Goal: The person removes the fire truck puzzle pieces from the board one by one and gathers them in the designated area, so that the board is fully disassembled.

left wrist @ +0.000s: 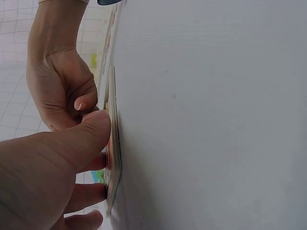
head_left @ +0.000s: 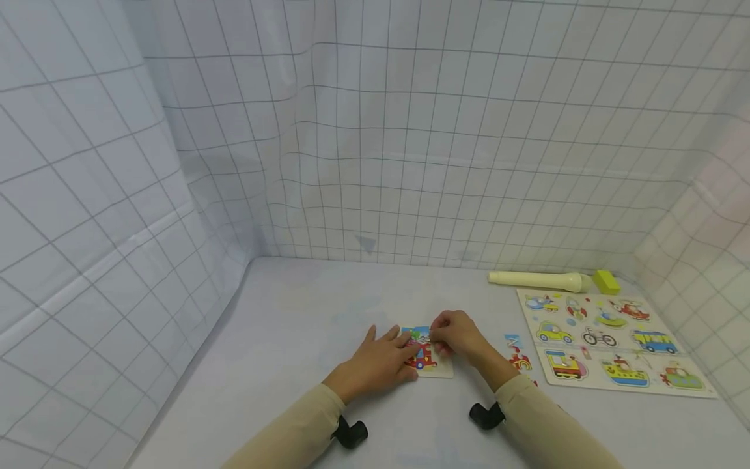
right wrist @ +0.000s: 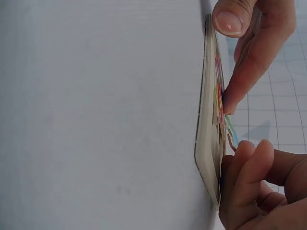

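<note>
A small jigsaw board [head_left: 443, 370] with a pale border lies flat on the table, a red vehicle picture partly filling it. My left hand [head_left: 377, 361] rests on its left side, fingers spread, with the thumb at the near edge in the left wrist view. At the board's upper right, my right hand [head_left: 459, 335] pinches a blue-and-green puzzle piece [head_left: 419, 331] between thumb and curled fingers. In the right wrist view that puzzle piece [right wrist: 230, 127] stands tilted up from the board, its far part hidden by the fingertips.
Loose puzzle pieces [head_left: 519, 357] lie right of the right forearm, which covers some of them. Farther right is a larger vehicle-picture board [head_left: 586, 355]. Behind it are a cream baton-like thing [head_left: 536, 280] and a yellow block [head_left: 606, 282]. Gridded white cloth [head_left: 445, 143] hangs around the table.
</note>
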{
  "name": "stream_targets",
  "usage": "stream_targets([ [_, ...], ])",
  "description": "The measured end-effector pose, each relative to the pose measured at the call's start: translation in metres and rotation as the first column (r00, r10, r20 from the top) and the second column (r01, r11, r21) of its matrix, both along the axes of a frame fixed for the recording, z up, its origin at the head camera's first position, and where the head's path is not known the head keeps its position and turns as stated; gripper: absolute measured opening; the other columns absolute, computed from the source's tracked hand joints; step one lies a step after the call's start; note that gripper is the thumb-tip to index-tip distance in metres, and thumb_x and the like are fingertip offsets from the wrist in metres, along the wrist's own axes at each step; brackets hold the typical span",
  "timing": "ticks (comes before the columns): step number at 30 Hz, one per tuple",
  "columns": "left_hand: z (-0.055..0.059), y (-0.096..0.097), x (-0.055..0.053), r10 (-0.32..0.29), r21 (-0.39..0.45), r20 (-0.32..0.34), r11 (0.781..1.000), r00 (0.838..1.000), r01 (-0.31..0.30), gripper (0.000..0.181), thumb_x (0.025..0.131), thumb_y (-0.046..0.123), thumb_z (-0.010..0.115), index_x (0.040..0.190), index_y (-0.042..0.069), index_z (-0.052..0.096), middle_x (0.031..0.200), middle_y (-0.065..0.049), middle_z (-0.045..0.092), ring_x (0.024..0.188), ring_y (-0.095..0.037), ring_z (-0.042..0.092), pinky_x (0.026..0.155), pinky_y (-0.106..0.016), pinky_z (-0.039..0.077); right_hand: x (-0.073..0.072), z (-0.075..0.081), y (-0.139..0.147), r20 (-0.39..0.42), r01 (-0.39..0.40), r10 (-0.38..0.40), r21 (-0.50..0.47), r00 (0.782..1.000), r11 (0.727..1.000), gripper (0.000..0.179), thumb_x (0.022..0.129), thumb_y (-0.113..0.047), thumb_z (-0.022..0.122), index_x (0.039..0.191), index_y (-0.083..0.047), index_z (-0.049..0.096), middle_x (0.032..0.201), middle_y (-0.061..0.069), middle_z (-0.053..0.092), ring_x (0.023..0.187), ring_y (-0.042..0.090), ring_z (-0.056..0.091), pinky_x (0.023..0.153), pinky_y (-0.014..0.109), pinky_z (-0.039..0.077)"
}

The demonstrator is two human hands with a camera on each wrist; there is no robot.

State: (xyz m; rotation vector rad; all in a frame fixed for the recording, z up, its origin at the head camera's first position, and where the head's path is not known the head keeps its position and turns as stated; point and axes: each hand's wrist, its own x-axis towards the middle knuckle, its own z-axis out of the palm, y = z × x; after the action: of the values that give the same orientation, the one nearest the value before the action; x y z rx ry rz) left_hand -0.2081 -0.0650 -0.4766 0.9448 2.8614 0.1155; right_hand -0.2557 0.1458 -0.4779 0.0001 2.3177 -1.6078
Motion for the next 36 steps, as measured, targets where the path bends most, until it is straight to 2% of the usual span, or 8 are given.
stream_targets([
  [5, 0.001, 0.0, 0.0, 0.002, 0.004, 0.019, 1.0, 1.0, -0.002, 0.059, 0.1, 0.057, 0.054, 0.153, 0.031, 0.049, 0.161, -0.001, 0.041, 0.151, -0.031, 0.033, 0.115, -0.069, 0.025, -0.001, -0.001, 0.006, 0.024, 0.027, -0.026, -0.046, 0.999, 0.999, 0.01, 0.094, -0.003, 0.068, 0.102, 0.003, 0.065, 0.069, 0.006, 0.061, 0.057, 0.012, 0.056, 0.05, 0.023, 0.047],
  [9, 0.001, 0.0, 0.0, -0.005, 0.002, 0.027, 1.0, 1.0, 0.005, 0.058, 0.1, 0.058, 0.053, 0.153, 0.035, 0.048, 0.162, -0.002, 0.04, 0.152, -0.032, 0.032, 0.115, -0.07, 0.024, -0.002, -0.001, 0.019, 0.013, 0.03, -0.029, -0.052, 0.999, 0.998, 0.016, 0.097, -0.007, 0.067, 0.108, 0.003, 0.065, 0.074, 0.005, 0.062, 0.059, 0.012, 0.055, 0.051, 0.023, 0.044],
  [14, 0.001, 0.001, 0.0, -0.005, -0.006, 0.032, 1.0, 0.999, 0.005, 0.056, 0.101, 0.058, 0.053, 0.152, 0.036, 0.049, 0.162, -0.003, 0.04, 0.153, -0.03, 0.029, 0.116, -0.07, 0.022, 0.0, 0.005, 0.047, -0.011, 0.048, -0.048, -0.032, 0.999, 0.998, 0.018, 0.097, -0.009, 0.067, 0.111, 0.003, 0.064, 0.081, 0.006, 0.064, 0.061, 0.012, 0.053, 0.051, 0.023, 0.042],
  [20, 0.003, 0.0, 0.003, -0.005, -0.01, 0.014, 1.0, 1.0, 0.005, 0.054, 0.1, 0.055, 0.055, 0.151, 0.035, 0.051, 0.161, -0.003, 0.041, 0.153, -0.03, 0.03, 0.116, -0.069, 0.023, 0.003, 0.019, 0.092, 0.003, 0.062, -0.062, -0.005, 0.998, 0.998, 0.022, 0.101, -0.013, 0.063, 0.116, 0.003, 0.062, 0.094, 0.01, 0.068, 0.063, 0.011, 0.051, 0.051, 0.023, 0.04],
  [23, 0.003, 0.0, 0.004, -0.004, -0.012, 0.011, 1.0, 1.0, 0.004, 0.055, 0.1, 0.055, 0.055, 0.151, 0.035, 0.051, 0.161, -0.003, 0.041, 0.153, -0.03, 0.031, 0.116, -0.069, 0.023, 0.006, 0.024, 0.114, 0.003, 0.068, -0.069, 0.018, 0.998, 0.997, 0.023, 0.103, -0.014, 0.06, 0.117, 0.004, 0.061, 0.097, 0.011, 0.069, 0.063, 0.01, 0.051, 0.051, 0.024, 0.04],
  [27, 0.002, 0.001, 0.003, -0.001, -0.017, 0.013, 1.0, 1.0, 0.001, 0.055, 0.101, 0.055, 0.055, 0.151, 0.035, 0.05, 0.161, -0.003, 0.04, 0.153, -0.03, 0.03, 0.116, -0.07, 0.023, 0.011, 0.022, 0.132, -0.004, 0.067, -0.067, 0.063, 0.998, 0.996, 0.022, 0.103, -0.013, 0.061, 0.115, 0.005, 0.062, 0.096, 0.008, 0.068, 0.066, 0.013, 0.051, 0.053, 0.024, 0.041],
  [33, 0.004, 0.002, 0.004, -0.002, -0.016, 0.008, 1.0, 1.0, 0.002, 0.055, 0.1, 0.055, 0.055, 0.151, 0.034, 0.052, 0.16, -0.003, 0.042, 0.152, -0.03, 0.031, 0.115, -0.07, 0.023, 0.015, 0.011, 0.137, -0.042, 0.048, -0.041, 0.19, 0.998, 0.981, 0.019, 0.1, -0.014, 0.064, 0.11, 0.002, 0.066, 0.094, 0.006, 0.063, 0.079, 0.019, 0.052, 0.064, 0.029, 0.044],
  [36, 0.005, 0.002, 0.004, -0.001, -0.02, 0.011, 1.0, 1.0, 0.001, 0.055, 0.1, 0.055, 0.055, 0.151, 0.034, 0.052, 0.161, -0.003, 0.042, 0.152, -0.03, 0.031, 0.116, -0.07, 0.023, 0.017, 0.009, 0.135, -0.058, 0.042, -0.029, 0.246, 0.998, 0.968, 0.017, 0.1, -0.013, 0.064, 0.109, 0.001, 0.067, 0.092, 0.007, 0.061, 0.08, 0.021, 0.052, 0.066, 0.031, 0.044],
])
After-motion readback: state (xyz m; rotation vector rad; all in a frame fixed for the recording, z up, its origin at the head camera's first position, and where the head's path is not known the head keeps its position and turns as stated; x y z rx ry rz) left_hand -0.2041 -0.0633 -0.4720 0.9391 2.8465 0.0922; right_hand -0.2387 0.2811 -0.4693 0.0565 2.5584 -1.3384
